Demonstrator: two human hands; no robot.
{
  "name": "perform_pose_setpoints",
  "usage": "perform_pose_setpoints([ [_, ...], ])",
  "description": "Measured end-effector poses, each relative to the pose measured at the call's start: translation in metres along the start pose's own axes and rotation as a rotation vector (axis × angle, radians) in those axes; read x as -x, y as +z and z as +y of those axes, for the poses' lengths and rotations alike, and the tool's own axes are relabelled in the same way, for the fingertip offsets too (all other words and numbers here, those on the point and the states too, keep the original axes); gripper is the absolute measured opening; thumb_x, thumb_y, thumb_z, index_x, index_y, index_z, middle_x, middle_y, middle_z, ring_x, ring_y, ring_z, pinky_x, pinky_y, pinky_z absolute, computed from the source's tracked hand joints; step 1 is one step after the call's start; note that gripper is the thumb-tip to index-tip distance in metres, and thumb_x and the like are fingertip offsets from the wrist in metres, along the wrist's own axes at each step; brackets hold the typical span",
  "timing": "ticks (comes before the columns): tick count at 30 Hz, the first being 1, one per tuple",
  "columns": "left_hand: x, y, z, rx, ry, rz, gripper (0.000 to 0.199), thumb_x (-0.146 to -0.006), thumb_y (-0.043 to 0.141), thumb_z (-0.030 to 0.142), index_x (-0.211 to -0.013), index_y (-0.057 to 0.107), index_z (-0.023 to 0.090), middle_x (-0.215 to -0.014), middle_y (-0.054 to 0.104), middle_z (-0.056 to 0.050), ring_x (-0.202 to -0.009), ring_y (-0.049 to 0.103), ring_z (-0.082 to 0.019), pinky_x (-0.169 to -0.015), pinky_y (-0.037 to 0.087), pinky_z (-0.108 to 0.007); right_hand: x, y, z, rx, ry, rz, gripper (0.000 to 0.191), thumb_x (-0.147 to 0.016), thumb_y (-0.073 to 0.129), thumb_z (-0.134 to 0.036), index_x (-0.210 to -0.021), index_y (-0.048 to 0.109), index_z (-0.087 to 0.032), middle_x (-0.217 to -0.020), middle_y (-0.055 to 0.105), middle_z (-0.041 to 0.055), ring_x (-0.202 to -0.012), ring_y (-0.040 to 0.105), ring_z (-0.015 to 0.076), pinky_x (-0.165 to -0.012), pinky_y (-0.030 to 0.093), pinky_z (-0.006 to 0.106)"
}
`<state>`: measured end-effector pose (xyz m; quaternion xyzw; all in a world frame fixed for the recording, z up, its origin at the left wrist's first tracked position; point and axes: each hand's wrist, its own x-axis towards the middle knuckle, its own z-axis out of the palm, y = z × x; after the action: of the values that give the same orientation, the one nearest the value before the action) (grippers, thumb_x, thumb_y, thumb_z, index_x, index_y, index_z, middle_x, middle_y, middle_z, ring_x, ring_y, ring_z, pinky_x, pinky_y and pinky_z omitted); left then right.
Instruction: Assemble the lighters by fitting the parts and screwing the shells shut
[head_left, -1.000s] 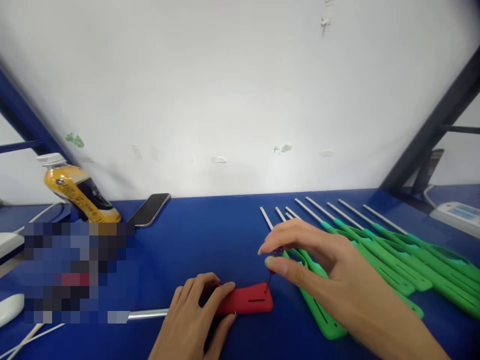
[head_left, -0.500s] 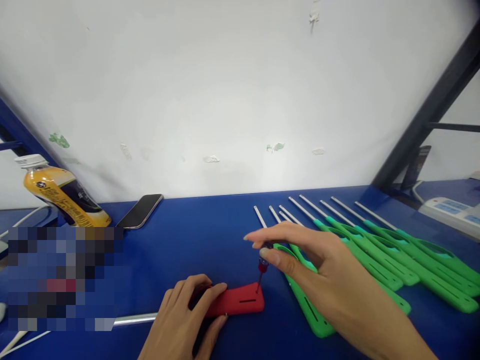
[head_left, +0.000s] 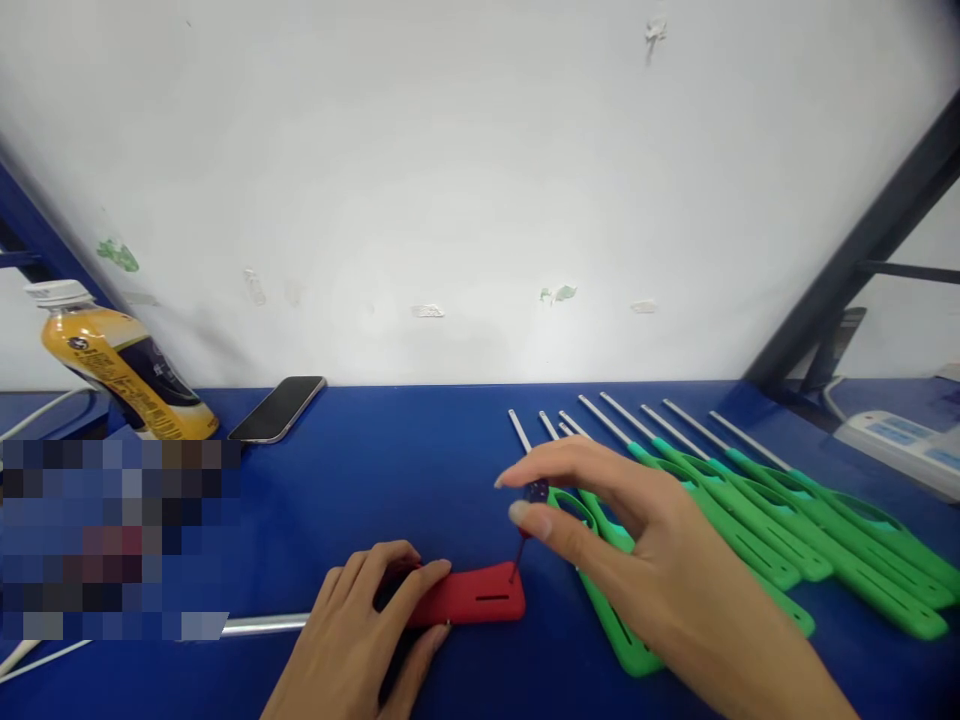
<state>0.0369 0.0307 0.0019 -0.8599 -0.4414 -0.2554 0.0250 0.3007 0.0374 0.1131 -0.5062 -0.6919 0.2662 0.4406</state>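
A red long-necked gas lighter lies flat on the blue table, its metal tube pointing left. My left hand is closed around the body of the lighter and covers its middle. Between the thumb and fingers of my right hand is the handle of a small screwdriver. The screwdriver stands nearly upright, slightly tilted, with its tip at a hole near the right end of the red handle. Several green lighters lie to the right, partly behind my right hand.
A phone lies at the back left beside a leaning yellow drink bottle. A white power strip sits at the far right. White cables run at the left edge, next to a blurred-out patch. A wall rises behind the table.
The view has shifted slightly. My right thumb and fingers have changed position a little on the screwdriver handle, while its tip stays at the hole. My left hand keeps its hold.
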Motion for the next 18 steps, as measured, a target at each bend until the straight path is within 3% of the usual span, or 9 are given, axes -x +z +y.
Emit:
perform_pose_setpoints([
  [6,-0.0014,-0.0013,0.0004,0.008,0.0,-0.005,0.033,-0.108,0.059,0.038,-0.141,0.059,0.035,-0.126,0.067,-0.006,-0.108,0.07,-0.023,-0.089,0.062,-0.036,0.0008,0.0015,-0.0018,0.026,-0.021,0.009,0.022,-0.105,0.06,-0.034,-0.114,0.079,-0.041,-0.112,0.081,-0.0064,-0.103,0.075,0.016,-0.084,0.059,0.026],
  [10,-0.001,-0.0027,0.0025,0.01,-0.012,-0.015,0.035,-0.108,0.059,0.036,-0.142,0.058,0.036,-0.127,0.067,-0.005,-0.109,0.071,-0.023,-0.09,0.062,-0.036,-0.0001,0.0014,-0.0032,-0.014,-0.028,-0.031,0.011,-0.1,0.071,-0.033,-0.099,0.081,-0.038,-0.105,0.08,-0.0058,-0.097,0.075,0.0161,-0.083,0.059,0.025],
  [15,0.0001,-0.0008,0.0036,0.032,-0.025,-0.013,0.033,-0.108,0.059,0.037,-0.141,0.059,0.036,-0.128,0.067,-0.005,-0.11,0.07,-0.024,-0.091,0.062,-0.036,-0.0004,0.0015,-0.0007,-0.022,-0.019,-0.011,0.027,-0.105,0.06,-0.031,-0.121,0.079,-0.04,-0.111,0.082,-0.0034,-0.101,0.076,0.0188,-0.084,0.061,0.03],
  [18,0.0,0.0007,0.0046,0.04,-0.04,-0.008,0.034,-0.107,0.061,0.037,-0.141,0.06,0.036,-0.129,0.066,-0.005,-0.11,0.069,-0.025,-0.092,0.062,-0.038,-0.0006,0.0006,-0.0014,-0.002,-0.018,-0.021,0.014,-0.101,0.068,-0.034,-0.104,0.081,-0.038,-0.109,0.081,-0.0036,-0.101,0.075,0.0194,-0.087,0.061,0.03],
])
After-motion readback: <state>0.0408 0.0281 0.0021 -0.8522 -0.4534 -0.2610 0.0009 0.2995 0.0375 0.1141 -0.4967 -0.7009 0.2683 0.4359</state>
